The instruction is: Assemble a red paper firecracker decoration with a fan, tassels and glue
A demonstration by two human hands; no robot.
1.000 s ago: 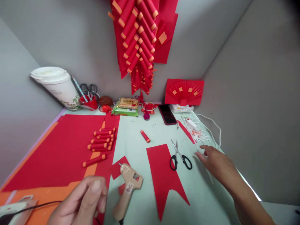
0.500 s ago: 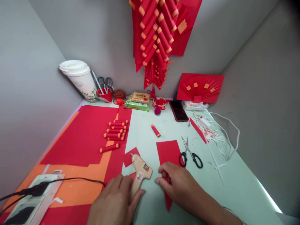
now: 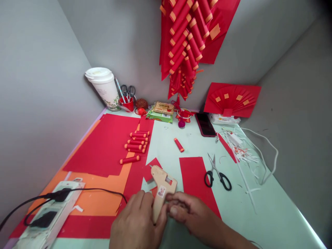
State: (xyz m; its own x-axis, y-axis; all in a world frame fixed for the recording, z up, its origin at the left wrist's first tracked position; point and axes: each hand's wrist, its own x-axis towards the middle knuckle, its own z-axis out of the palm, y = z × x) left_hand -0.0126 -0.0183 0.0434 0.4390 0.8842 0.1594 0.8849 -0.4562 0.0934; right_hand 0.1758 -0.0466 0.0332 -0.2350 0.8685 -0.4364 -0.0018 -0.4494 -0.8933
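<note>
The glue gun (image 3: 161, 188) lay on the table, nozzle toward the far wall. The left hand (image 3: 137, 226) was wrapped around its handle; the right hand (image 3: 193, 216), just right of the gun, pinched at the handle's side with its fingertips. A red paper strip (image 3: 197, 183) lay partly under that hand, the scissors (image 3: 217, 172) farther right of the gun. I judged the nozzle risky: a slip could burn fingers or smear glue onto the red scrap (image 3: 151, 168) touching it.
</note>
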